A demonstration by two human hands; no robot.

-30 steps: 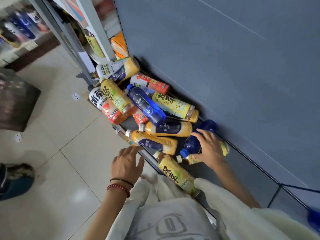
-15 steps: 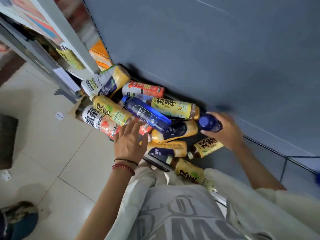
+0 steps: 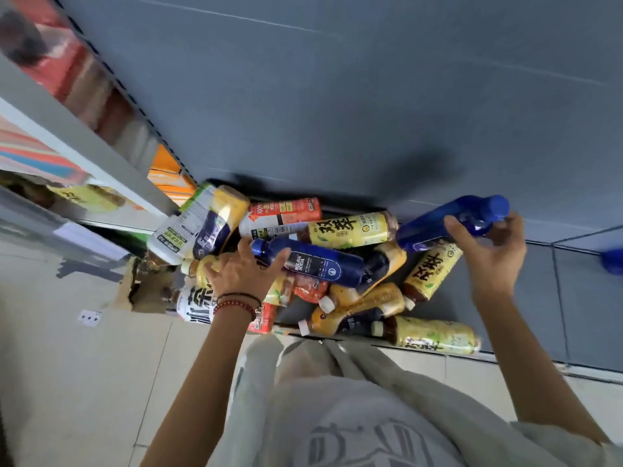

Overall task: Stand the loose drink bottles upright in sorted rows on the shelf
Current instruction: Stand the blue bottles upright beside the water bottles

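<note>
Roughly a dozen drink bottles lie on their sides in a heap on the bottom shelf (image 3: 526, 298). None stands upright yet, so the sort reads as barely begun.

Right hand (image 3: 488, 261), at 3 o'clock of the heap: thumb across the body and fingers wrapped behind a plain blue bottle (image 3: 438, 224), firmly gripped. The bottle is tilted, cap toward 2 o'clock, base end close above a yellow tea bottle (image 3: 431, 274); whether they touch cannot be told. The mid-body hold probably lets the wrist swing it upright. Bare shelf floor lies toward 3 o'clock past a wire divider (image 3: 556, 288), with something blue (image 3: 613, 261) at the frame edge. That is likely the blue row's spot, though it is too cropped to be sure.

Left hand (image 3: 242, 271), at 9 o'clock of the heap: back to the camera, fingers spread over the pile, thumb lying by the neck of the dark Bolsa Soda bottle (image 3: 320, 267). That bottle rests on top, cap toward 9 o'clock. Whether the fingers have closed on it cannot be told. It is the sensible next pick, since nothing pins it. Risk: pulling it may roll the orange juice bottles (image 3: 364, 308) toward the front edge at 6 o'clock.
</note>
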